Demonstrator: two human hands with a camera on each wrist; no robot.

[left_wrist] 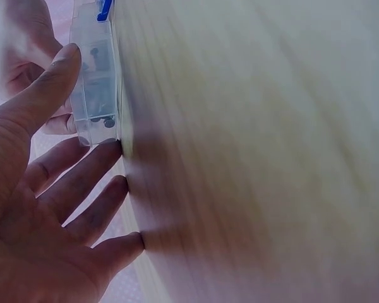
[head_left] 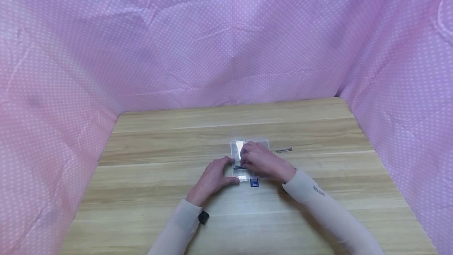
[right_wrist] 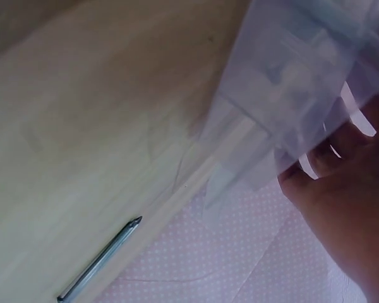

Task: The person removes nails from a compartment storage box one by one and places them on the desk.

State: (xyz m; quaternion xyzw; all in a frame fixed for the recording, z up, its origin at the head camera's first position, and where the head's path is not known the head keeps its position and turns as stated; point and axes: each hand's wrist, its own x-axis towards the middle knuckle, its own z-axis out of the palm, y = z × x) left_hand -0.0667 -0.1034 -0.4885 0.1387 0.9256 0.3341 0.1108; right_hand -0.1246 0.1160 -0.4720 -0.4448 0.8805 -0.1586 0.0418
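Observation:
A clear plastic compartment box [head_left: 236, 175] lies on the wooden table. My left hand [head_left: 211, 177] grips its left end, thumb at the near corner and fingers at the far side. Over the box bends my right hand [head_left: 262, 160], fingers curled downward, its fingertips at several dark nails [head_left: 238, 167] in a left compartment. Nail heads [left_wrist: 102, 121] show through the box wall in the left wrist view. The right fingertips' contact with the nails is partly hidden. In the right wrist view, the box's clear plastic [right_wrist: 284, 76] blocks part of the right hand.
Loose nails [head_left: 284, 150] lie on the table just right of the box; one pointed nail [right_wrist: 101, 260] shows clearly from the right wrist. A blue tab [head_left: 254, 182] with white print is at the box's front edge. Pink dotted cloth [head_left: 226, 50] hangs behind and beside the table [head_left: 159, 137].

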